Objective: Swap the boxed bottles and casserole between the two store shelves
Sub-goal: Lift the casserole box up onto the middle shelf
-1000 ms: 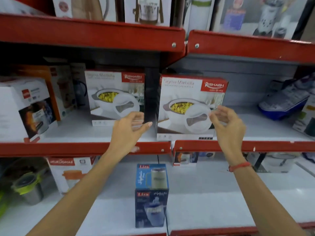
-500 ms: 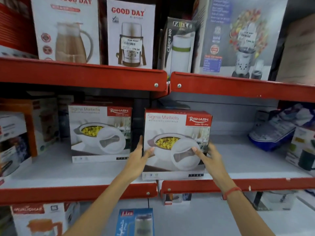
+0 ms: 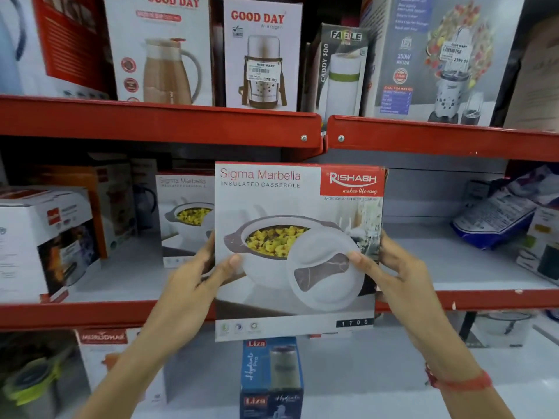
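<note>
A white casserole box [image 3: 298, 207] labelled "Sigma Marbella" is held up in front of the middle shelf [image 3: 453, 299], clear of its surface. My left hand [image 3: 193, 276] grips its left edge, thumb on the front. My right hand [image 3: 393, 267] grips its right edge the same way. A second identical casserole box [image 3: 184, 213] stands on the middle shelf behind and to the left. A blue boxed bottle [image 3: 270, 379] marked "Liza" stands on the lower shelf directly below the held box. Boxed bottles [image 3: 261, 55] marked "Good Day" stand on the top shelf.
A black "Fable" bottle box [image 3: 338, 71] and a blender box [image 3: 438, 58] sit on the top shelf at right. A white appliance box [image 3: 45, 246] stands at the middle shelf's left. A blue-and-white packet [image 3: 496, 216] lies at its right. The red shelf lip [image 3: 151, 125] runs above.
Both hands closed on the casserole box and drew it off the middle shelf toward me and upward. The camera view tilted up, showing more of the top shelf.
</note>
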### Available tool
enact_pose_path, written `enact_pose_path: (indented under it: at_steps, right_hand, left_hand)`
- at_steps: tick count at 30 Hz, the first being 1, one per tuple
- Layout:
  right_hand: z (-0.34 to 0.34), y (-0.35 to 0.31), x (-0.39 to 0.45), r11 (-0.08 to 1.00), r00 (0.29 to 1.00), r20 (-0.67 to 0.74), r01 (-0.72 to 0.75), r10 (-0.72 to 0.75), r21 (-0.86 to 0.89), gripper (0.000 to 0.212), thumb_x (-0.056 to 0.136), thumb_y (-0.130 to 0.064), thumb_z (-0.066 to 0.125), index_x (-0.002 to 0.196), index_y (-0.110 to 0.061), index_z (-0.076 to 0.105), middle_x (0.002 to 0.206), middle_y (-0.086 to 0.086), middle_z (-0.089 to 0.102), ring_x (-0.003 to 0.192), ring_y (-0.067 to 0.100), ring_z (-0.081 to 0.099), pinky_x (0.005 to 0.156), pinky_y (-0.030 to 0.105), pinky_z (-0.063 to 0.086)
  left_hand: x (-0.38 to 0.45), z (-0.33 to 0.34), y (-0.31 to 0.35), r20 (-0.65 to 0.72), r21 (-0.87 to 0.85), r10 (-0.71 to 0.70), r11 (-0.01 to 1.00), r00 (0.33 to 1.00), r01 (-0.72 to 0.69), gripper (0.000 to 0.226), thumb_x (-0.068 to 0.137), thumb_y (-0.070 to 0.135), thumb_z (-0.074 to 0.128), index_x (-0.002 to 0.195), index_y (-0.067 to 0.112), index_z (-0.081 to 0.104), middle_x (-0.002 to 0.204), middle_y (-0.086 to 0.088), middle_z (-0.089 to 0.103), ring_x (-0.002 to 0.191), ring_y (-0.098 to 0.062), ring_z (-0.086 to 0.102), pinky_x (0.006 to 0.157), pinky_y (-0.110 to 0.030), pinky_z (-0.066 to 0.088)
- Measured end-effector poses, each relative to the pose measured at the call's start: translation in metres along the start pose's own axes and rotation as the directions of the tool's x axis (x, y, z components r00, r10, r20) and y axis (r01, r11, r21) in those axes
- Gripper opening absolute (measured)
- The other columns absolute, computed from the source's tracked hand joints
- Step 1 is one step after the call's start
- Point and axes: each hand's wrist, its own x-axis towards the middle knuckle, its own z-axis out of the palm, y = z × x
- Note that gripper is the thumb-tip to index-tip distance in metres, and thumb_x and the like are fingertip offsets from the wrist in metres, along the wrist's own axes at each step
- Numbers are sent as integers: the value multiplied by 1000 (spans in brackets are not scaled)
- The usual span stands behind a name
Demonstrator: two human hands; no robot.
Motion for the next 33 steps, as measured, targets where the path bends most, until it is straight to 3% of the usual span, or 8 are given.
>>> enact_pose_path:
  at_steps: [7,12,16,19,22,26,29,33]
  right_hand:
    - [8,-57,-49,999,1000,-15,24,-24,32,60,72,-40,72,130,-38,59,110,-29,72,106,-9,64,78,20,60]
    - [15,-78,-76,997,1000,-8,14,-13,70,49,60,-51,71,109,-57,65,112,-27,71,108,1,67,84,34,61]
    - [24,-82,-84,994,1000,17,-14,12,109,41,57,-49,73,95,-63,66,106,-29,72,105,5,70,89,44,58]
    - [31,-74,-79,990,1000,21,-15,12,138,49,59,-50,73,107,-57,66,113,-25,71,106,5,69,85,40,60]
    - [45,-62,-61,989,999,33,-15,11,149,61,65,-44,73,125,-39,63,118,-21,71,114,0,64,80,22,59]
    - [76,-36,-23,980,998,47,-58,50,192,62,71,-33,74,131,-31,59,115,-16,73,107,-5,66,94,35,57]
    - [102,-13,4,971,995,67,-81,68,223,64,73,-30,73,135,-27,57,117,-15,73,111,4,66,95,41,56]
    - [128,14,29,963,993,78,-104,88,249,69,71,-35,75,136,-30,54,124,-12,70,116,6,64,99,49,53]
  left_hand:
    - [-54,-43,29,-91,13,45,999,995,-44,39,80,52,43,119,54,49,94,52,60,88,27,56,78,-13,40]
    - [-75,-67,26,-144,78,45,996,989,-34,57,70,79,35,126,64,38,107,52,55,105,19,54,95,-27,40]
    - [-82,-76,20,-144,105,49,994,988,-34,63,67,80,34,127,61,39,114,44,58,111,13,55,103,-35,42]
    - [-76,-79,14,-141,93,59,995,988,-46,61,69,77,36,127,58,42,113,43,60,110,14,55,105,-35,41]
    - [-60,-82,4,-136,92,79,994,988,-67,54,80,70,38,132,52,41,113,46,57,106,22,53,103,-31,40]
    - [-23,-90,-20,-118,163,106,983,987,-86,55,86,63,35,139,49,31,108,57,49,112,19,49,108,-34,37]
    - [6,-94,-45,-103,206,102,975,989,-79,66,81,65,33,144,45,21,123,39,49,124,-5,49,112,-40,35]
    - [37,-102,-79,-80,278,95,958,992,-69,72,79,71,26,145,45,14,124,10,62,98,-12,61,92,-35,44]
